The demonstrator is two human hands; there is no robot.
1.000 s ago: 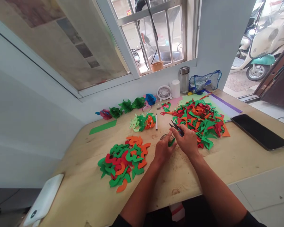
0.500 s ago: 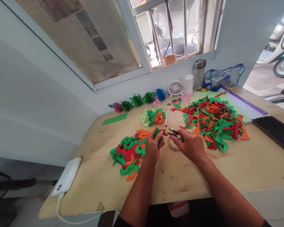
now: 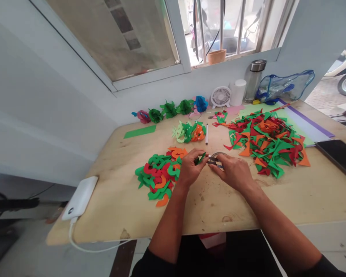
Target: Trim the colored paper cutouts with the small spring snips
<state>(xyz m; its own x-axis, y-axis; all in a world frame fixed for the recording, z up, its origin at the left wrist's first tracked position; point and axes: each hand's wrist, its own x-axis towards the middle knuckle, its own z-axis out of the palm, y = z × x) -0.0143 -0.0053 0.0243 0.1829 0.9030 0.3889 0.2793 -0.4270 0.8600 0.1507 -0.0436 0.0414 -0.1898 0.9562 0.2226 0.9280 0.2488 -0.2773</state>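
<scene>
Pinched in my left hand point(image 3: 192, 167) is a green paper piece point(image 3: 201, 157), mostly covered by the fingers. My right hand point(image 3: 235, 171) is closed around small thread snips point(image 3: 215, 163), whose tips point left and meet the fingertips of my left hand. Whether the blades touch the paper I cannot make out. Behind the snips lies a round ring-like thing point(image 3: 218, 154), partly covered by my right hand. Just left of my left hand is a pile of curved green, red and orange cut-outs point(image 3: 158, 173).
Paper scraps point(image 3: 272, 140) are heaped at the right, beside a black phone point(image 3: 338, 156). Dotted cut-outs point(image 3: 188, 131) and a pen point(image 3: 207, 134) lie farther back. Along the wall stand paper flowers point(image 3: 169, 109), a fan point(image 3: 220, 97) and a bottle point(image 3: 255, 80). A white power bank point(image 3: 80, 198) sits at the left edge.
My hands have come closer together, the snips now reaching my left fingertips. The green piece is turned differently in my left hand. The camera view has shifted slightly.
</scene>
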